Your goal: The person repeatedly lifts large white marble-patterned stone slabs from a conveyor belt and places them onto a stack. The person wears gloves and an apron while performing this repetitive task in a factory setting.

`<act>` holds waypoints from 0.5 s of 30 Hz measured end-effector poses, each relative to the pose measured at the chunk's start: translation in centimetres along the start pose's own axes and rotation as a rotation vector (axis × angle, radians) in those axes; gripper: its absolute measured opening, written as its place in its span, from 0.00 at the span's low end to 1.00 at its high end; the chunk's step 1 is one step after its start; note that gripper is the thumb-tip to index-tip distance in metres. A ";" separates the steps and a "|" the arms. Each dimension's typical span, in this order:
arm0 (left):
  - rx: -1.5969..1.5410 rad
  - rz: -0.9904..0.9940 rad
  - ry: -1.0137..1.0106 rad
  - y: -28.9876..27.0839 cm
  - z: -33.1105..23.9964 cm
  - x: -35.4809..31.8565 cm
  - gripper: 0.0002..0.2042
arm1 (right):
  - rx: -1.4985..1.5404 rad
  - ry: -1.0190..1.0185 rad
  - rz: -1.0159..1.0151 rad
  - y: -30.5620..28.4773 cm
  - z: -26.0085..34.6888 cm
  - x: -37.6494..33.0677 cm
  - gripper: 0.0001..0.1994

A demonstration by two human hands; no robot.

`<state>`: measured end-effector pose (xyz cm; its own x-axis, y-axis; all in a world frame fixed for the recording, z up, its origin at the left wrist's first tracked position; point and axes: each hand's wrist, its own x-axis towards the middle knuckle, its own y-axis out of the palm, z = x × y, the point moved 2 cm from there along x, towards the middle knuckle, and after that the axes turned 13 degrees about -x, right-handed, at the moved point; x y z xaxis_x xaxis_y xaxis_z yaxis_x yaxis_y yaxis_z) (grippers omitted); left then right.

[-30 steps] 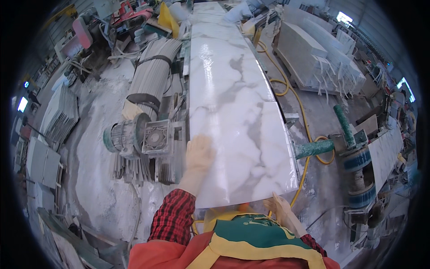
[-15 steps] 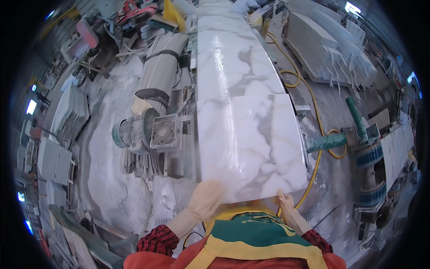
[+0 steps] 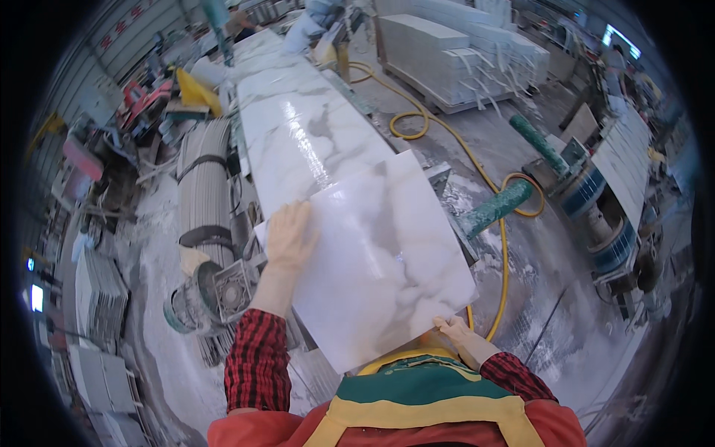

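Observation:
A glossy white marble-look tile slab (image 3: 391,238) with grey veins lies turned at an angle in front of me, partly over the long veined surface (image 3: 272,130) that runs away from me. My left hand (image 3: 289,235) rests on the slab's left side, fingers stretched flat and pointing away. Closed on the slab's near edge, close to its right corner, is my right hand (image 3: 460,337); part of its fingers is hidden under the edge. The slab's near left corner sticks out past the support, close to my apron (image 3: 424,384).
Left of the line stand a dusty motor (image 3: 197,298) and a strapped bundle of strips (image 3: 205,179). On the right are a green post (image 3: 495,208), a yellow hose (image 3: 505,268) on the floor and a blue-banded roller (image 3: 596,216). Pale stacked slabs (image 3: 424,59) stand farther back.
The slab has turned clockwise, out of line with the surface below. My left hand has moved from its near edge up to its left side. My right hand still grips the near edge. The view has swung right.

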<state>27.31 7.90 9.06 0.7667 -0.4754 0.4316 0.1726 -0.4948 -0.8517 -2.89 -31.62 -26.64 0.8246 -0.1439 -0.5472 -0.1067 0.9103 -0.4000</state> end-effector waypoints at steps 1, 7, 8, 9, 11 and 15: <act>-0.020 0.068 -0.030 -0.4 0.6 2.4 0.33 | -0.028 -0.010 -0.019 0.0 0.4 -0.3 0.31; -0.199 0.370 -0.411 2.9 4.4 7.1 0.32 | 0.026 0.036 -0.001 -1.8 8.9 -6.1 0.25; -0.185 0.427 -0.487 3.0 4.6 7.4 0.33 | 0.054 0.042 -0.010 -2.7 11.5 -7.8 0.23; -0.167 0.483 -0.548 3.2 4.3 8.1 0.33 | 0.088 0.047 -0.032 -3.3 12.7 -9.0 0.21; -0.119 0.453 -0.529 3.1 6.0 7.9 0.35 | 0.641 0.124 0.137 -1.6 12.4 -8.3 0.17; -0.200 0.306 -0.539 0.5 3.4 7.3 0.37 | 1.113 0.102 0.353 0.5 12.1 -7.6 0.16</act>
<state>35.12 6.60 10.77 0.9747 -0.2103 -0.0762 -0.1817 -0.5459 -0.8179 -2.48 -25.40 -13.75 0.7928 0.1998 -0.5758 0.2664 0.7361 0.6222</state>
